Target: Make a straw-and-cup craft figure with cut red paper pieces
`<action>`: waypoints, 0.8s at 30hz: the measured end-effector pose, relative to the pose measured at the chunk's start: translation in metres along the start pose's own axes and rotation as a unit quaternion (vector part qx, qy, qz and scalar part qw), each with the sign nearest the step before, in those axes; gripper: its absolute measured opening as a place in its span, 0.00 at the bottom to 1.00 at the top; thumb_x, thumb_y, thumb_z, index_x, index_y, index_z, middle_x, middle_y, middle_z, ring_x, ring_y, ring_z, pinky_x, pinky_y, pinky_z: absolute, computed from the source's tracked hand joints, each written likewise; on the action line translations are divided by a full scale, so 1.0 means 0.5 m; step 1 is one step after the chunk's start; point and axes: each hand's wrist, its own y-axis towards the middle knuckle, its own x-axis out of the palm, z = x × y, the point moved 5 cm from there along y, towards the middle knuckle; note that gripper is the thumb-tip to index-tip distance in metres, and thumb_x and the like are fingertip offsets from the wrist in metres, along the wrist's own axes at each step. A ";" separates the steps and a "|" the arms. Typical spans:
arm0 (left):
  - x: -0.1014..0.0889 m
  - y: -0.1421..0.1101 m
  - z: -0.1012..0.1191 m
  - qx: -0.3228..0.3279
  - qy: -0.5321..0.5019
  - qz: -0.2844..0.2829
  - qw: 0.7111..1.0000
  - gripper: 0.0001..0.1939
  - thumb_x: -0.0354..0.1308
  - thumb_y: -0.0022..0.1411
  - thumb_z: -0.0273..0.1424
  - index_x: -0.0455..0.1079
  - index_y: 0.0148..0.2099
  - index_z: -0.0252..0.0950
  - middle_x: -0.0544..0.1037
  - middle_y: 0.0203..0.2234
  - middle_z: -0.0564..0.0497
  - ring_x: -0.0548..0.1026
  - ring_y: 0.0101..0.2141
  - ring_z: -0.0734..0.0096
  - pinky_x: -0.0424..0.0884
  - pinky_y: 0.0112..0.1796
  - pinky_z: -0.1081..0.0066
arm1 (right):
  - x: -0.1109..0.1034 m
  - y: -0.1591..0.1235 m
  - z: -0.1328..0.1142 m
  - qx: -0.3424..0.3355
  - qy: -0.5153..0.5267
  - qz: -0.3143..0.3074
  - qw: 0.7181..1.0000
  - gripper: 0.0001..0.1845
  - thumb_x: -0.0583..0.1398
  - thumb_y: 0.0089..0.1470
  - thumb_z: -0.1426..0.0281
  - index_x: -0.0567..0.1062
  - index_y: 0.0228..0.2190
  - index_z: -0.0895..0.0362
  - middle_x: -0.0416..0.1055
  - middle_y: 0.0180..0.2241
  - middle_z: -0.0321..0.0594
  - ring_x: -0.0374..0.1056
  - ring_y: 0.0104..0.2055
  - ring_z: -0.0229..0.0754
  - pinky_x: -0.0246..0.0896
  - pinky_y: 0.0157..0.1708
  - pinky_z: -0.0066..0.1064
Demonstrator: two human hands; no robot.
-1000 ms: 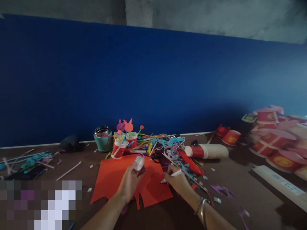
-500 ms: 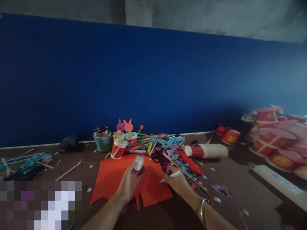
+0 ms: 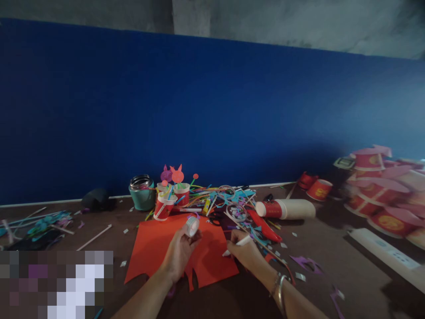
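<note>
An orange-red sheet of paper [image 3: 156, 248] lies on the table before me, its near edge cut into curves and a thin strip. My left hand [image 3: 181, 252] is above the sheet, its fingers closed around a small round roll of tape [image 3: 192, 227]. Over the right part of the paper, my right hand [image 3: 244, 252] grips a white marker [image 3: 244, 241] like a pen. The marker's tip points down and left, close to the paper; whether it touches, I cannot tell. Behind the sheet, a red and white paper cup [image 3: 164, 207] holds straws and paper cutouts.
Coloured paper scraps and strips [image 3: 229, 195] are heaped behind the sheet. A teal container [image 3: 142, 195] stands at the back left. On the right lie a row of stacked paper cups [image 3: 288, 209], a power strip [image 3: 387, 252] and a pile of red cups with pink paper [image 3: 381, 190].
My right hand and the marker have shifted very slightly to the right. My left hand with the tape has stayed in place.
</note>
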 end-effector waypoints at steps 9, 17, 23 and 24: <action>-0.003 0.003 -0.001 0.000 0.004 0.004 1.000 0.11 0.52 0.55 0.30 0.71 0.37 0.28 0.77 0.29 0.43 0.75 0.32 0.64 0.69 0.41 0.67 | -0.006 0.003 0.005 0.014 0.010 0.016 1.000 0.10 0.54 0.40 0.71 0.57 0.14 0.53 0.58 0.08 0.25 0.62 0.13 0.35 0.53 0.14 0.23; -0.001 0.002 -0.002 0.000 -0.010 -0.005 1.000 0.12 0.52 0.56 0.30 0.71 0.38 0.29 0.77 0.29 0.44 0.75 0.33 0.65 0.68 0.42 0.67 | -0.005 0.004 0.005 0.002 -0.012 0.017 1.000 0.10 0.55 0.41 0.71 0.57 0.15 0.53 0.58 0.08 0.26 0.66 0.16 0.37 0.55 0.16 0.23; 0.001 0.003 -0.001 0.003 -0.005 -0.011 1.000 0.12 0.52 0.55 0.30 0.71 0.37 0.28 0.77 0.28 0.44 0.75 0.32 0.64 0.68 0.40 0.66 | -0.005 0.000 -0.003 0.001 -0.004 0.025 1.000 0.10 0.54 0.41 0.70 0.57 0.15 0.53 0.58 0.09 0.25 0.68 0.17 0.39 0.55 0.16 0.23; 0.001 0.003 -0.001 0.002 -0.005 -0.010 1.000 0.12 0.52 0.55 0.30 0.71 0.37 0.28 0.77 0.28 0.44 0.75 0.32 0.64 0.68 0.40 0.67 | -0.004 0.000 -0.003 0.005 -0.003 0.026 1.000 0.10 0.54 0.41 0.70 0.57 0.15 0.53 0.58 0.09 0.25 0.69 0.17 0.39 0.55 0.15 0.23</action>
